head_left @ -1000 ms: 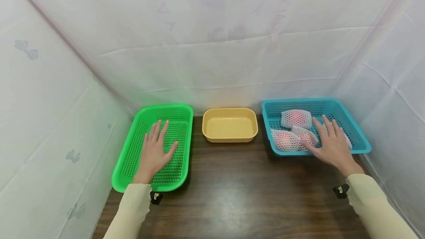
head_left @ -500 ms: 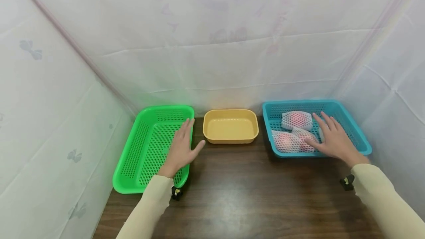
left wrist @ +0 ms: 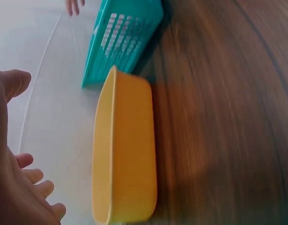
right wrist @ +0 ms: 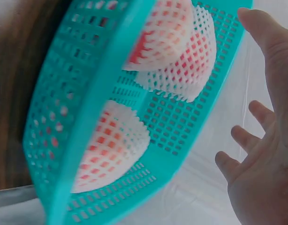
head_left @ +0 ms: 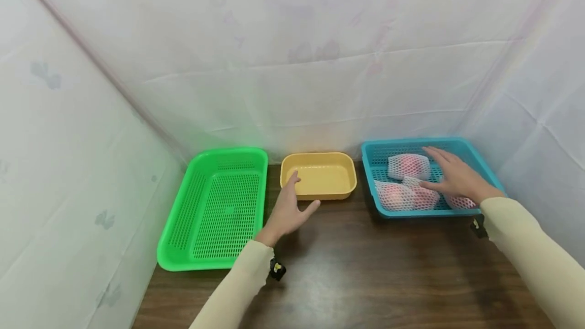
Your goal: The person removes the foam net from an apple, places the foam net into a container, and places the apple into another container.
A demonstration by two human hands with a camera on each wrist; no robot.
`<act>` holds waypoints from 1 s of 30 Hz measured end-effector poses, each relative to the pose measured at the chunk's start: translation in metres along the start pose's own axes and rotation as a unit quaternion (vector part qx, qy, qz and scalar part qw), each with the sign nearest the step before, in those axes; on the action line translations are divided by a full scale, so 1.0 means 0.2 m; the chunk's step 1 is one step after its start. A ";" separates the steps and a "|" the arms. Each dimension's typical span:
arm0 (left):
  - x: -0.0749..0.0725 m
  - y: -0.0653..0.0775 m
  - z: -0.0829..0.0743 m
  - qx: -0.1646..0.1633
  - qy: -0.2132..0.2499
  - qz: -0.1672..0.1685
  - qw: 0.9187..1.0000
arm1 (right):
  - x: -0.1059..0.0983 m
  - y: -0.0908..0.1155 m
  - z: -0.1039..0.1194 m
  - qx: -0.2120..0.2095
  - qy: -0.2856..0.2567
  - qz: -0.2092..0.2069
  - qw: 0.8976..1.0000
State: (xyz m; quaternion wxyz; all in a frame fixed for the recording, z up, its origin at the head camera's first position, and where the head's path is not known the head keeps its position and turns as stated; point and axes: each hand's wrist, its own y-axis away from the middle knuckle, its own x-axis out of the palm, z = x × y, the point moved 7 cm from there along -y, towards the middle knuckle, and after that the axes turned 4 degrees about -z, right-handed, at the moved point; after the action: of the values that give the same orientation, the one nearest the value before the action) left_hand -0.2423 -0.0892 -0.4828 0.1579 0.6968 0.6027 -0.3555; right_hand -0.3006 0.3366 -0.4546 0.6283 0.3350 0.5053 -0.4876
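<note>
**A:** what's closest to you?

**B:** dark wood bench, then left hand, fingers and thumb spread, just short of the yellow tray. Right hand is spread too, above the blue plastic basket.

**A:** and the foam-netted fruit?

**B:** four, inside that basket. Right hand partly blocks the rightmost from above. Green plastic basket sits left of the tray, white sheet behind everything.
</note>
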 end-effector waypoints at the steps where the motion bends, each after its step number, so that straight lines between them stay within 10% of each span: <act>1: 0.02 0.00 -0.01 -0.001 0.009 -0.003 1.000 | 0.00 -0.02 0.01 -0.002 -0.003 0.007 1.000; 19: 0.45 -0.06 -0.21 0.006 0.057 0.046 0.997 | 0.11 -0.26 -0.05 -0.005 -0.021 0.076 0.997; 30: 0.58 -0.06 -0.27 0.002 0.073 0.068 0.995 | 0.14 -0.31 -0.08 -0.002 -0.006 0.084 0.996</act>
State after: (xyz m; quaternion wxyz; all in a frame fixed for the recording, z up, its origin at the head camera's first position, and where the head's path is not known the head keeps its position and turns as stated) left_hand -0.2347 0.0340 -0.5219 0.1360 0.7606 0.5628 -0.2935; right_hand -0.3646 0.3238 -0.4811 0.6707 0.3720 0.4723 -0.4344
